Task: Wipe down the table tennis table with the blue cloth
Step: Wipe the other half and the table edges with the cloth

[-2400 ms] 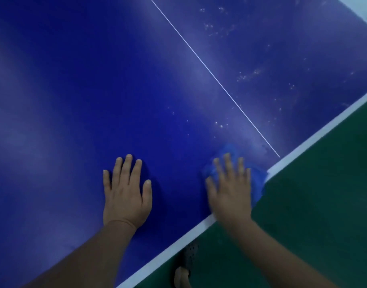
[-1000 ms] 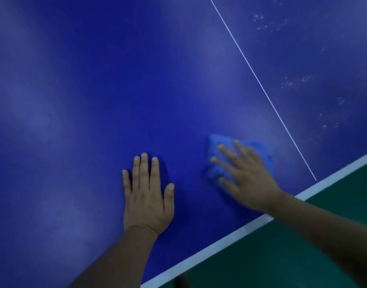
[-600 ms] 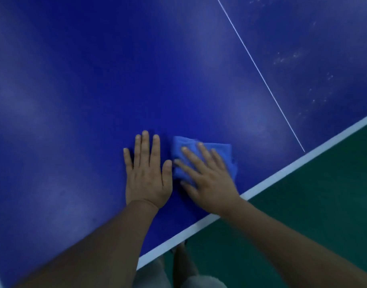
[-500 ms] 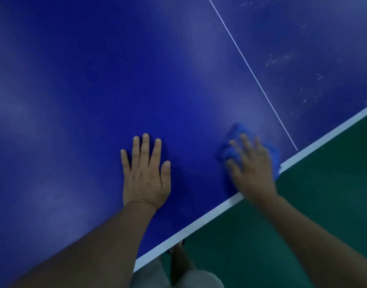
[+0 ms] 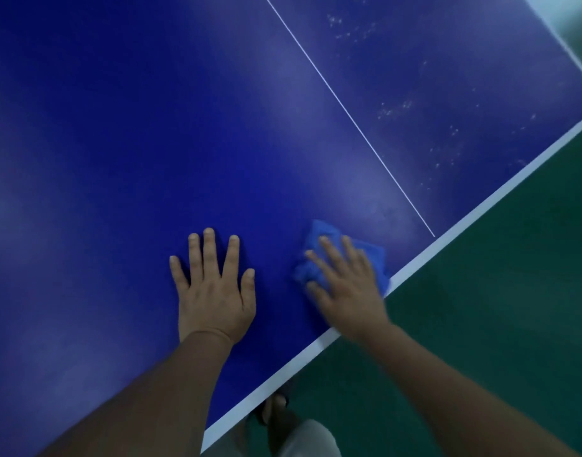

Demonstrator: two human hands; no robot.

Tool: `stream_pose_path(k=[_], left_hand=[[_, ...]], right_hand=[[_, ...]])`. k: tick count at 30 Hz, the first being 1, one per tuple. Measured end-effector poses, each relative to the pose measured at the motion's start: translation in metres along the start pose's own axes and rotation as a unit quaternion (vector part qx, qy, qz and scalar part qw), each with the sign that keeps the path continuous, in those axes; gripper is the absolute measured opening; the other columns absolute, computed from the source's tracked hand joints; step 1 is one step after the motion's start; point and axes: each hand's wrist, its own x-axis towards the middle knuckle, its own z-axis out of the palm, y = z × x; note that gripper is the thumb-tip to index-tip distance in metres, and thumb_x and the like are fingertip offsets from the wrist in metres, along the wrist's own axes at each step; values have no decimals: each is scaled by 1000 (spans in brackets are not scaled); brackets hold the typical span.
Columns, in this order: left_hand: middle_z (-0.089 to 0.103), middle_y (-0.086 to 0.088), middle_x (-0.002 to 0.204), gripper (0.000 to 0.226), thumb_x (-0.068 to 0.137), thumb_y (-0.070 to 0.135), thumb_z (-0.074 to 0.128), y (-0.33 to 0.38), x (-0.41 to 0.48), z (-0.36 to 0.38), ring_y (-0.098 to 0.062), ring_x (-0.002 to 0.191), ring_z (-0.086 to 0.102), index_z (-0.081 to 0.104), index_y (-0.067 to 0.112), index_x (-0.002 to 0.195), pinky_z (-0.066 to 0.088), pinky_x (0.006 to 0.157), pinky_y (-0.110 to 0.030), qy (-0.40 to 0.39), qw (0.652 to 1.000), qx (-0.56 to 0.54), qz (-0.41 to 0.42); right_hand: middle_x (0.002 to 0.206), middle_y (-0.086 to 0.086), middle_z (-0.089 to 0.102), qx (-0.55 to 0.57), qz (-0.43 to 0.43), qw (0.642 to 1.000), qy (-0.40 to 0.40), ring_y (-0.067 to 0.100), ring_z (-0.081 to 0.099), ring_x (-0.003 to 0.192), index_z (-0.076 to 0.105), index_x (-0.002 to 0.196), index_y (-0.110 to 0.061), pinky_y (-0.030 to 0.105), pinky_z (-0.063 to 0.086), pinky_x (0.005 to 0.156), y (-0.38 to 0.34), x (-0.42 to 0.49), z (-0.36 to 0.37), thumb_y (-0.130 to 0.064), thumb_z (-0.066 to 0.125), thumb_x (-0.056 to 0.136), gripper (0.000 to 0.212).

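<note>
The dark blue table tennis table [image 5: 118,143] fills most of the view, with a thin white centre line [image 5: 349,117] and a white edge stripe [image 5: 481,206]. My left hand [image 5: 213,291] lies flat on the table, fingers spread and straight. Just to its right, my right hand [image 5: 345,288] presses the crumpled blue cloth [image 5: 319,239] onto the surface close to the white edge, fingers spread over it. Much of the cloth is hidden under that hand. Whitish specks [image 5: 395,108] dot the table to the right of the centre line.
Green floor [image 5: 497,308] lies beyond the table's edge at the right and bottom. My foot and trouser leg [image 5: 292,427] show below the edge at the bottom. A pale strip [image 5: 566,11] shows at the top right corner past the table.
My right hand has swept the cloth left next to my left hand, right toward the white edge, and now slightly back left. My left hand has stayed flat in place.
</note>
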Motion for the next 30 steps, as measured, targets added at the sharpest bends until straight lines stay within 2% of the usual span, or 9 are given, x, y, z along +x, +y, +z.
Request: stream_pose_path(k=[2, 4, 6, 10, 14, 16, 21, 26, 30], left_hand=[[4, -12, 168, 65, 102, 56, 8, 1, -1, 1, -31, 155, -8, 7, 24, 159, -1, 122, -61, 0, 1000, 5, 1], [4, -13, 168, 66, 102, 56, 9, 2, -1, 2, -32, 155, -8, 7, 24, 159, 0, 122, -62, 3, 1000, 10, 2], [4, -14, 168, 66, 102, 57, 10, 3, 0, 2, -33, 155, -7, 6, 24, 159, -1, 121, -62, 1, 1000, 15, 3], [7, -14, 168, 67, 101, 57, 12, 3, 1, 0, -33, 155, -4, 9, 23, 159, 0, 121, -63, -8, 1000, 23, -1], [18, -16, 165, 69, 96, 52, 24, 7, 4, -7, -33, 154, 7, 32, 18, 156, 5, 121, -62, 15, 999, -19, -25], [21, -16, 164, 68, 95, 47, 28, 19, 12, -11, -32, 153, 12, 37, 13, 153, 6, 122, -60, 46, 997, -49, -38], [13, -11, 167, 70, 96, 49, 18, 61, 60, -11, -27, 155, 3, 29, 14, 157, -1, 124, -57, 34, 999, -39, 5], [3, -4, 169, 71, 97, 51, 3, 87, 118, -12, -21, 155, -7, 17, 20, 160, -8, 122, -58, 34, 998, -39, -37], [2, -6, 169, 67, 103, 48, 10, 90, 118, -9, -20, 156, -6, 9, 14, 161, -5, 124, -55, 92, 992, -67, -61]], right_hand=[[163, -3, 30, 15, 124, 992, 10, 29, 16, 152, 41, 150, -33, 58, 23, 118, 52, -8, -11, -61, 29, 98, 61], [166, -5, 22, 55, 243, 969, 8, 27, 9, 154, 41, 152, -33, 55, 14, 122, 66, -6, -19, -64, 22, 93, 70], [167, -4, 17, 56, 273, 960, 16, 30, 5, 154, 38, 154, -33, 53, 6, 124, 36, 7, -19, -63, 17, 91, 73], [169, -8, 3, 37, 83, 996, -18, 27, -10, 154, 21, 158, -38, 51, -6, 123, -57, 57, -9, -60, 15, 99, 63], [166, -8, 20, 33, -29, 999, -7, 27, 3, 155, 34, 154, -36, 53, 7, 123, -67, 107, -12, -55, 20, 100, 59], [166, -9, 20, 31, -42, 999, -8, 25, 5, 155, 35, 154, -36, 52, 9, 124, -42, 104, -16, -56, 20, 100, 59], [167, -14, 9, 47, 97, 994, 14, 20, -1, 156, 29, 155, -38, 50, 11, 124, 71, 16, -18, -63, 19, 101, 60], [167, -10, 17, 0, -4, 1000, -16, 23, 8, 155, 37, 154, -35, 38, 8, 122, 107, -8, -22, -60, 26, 105, 56], [165, -6, 24, 2, -147, 989, -6, 27, 11, 155, 41, 152, -32, 45, 14, 122, 80, 63, -23, -53, 29, 106, 52]])
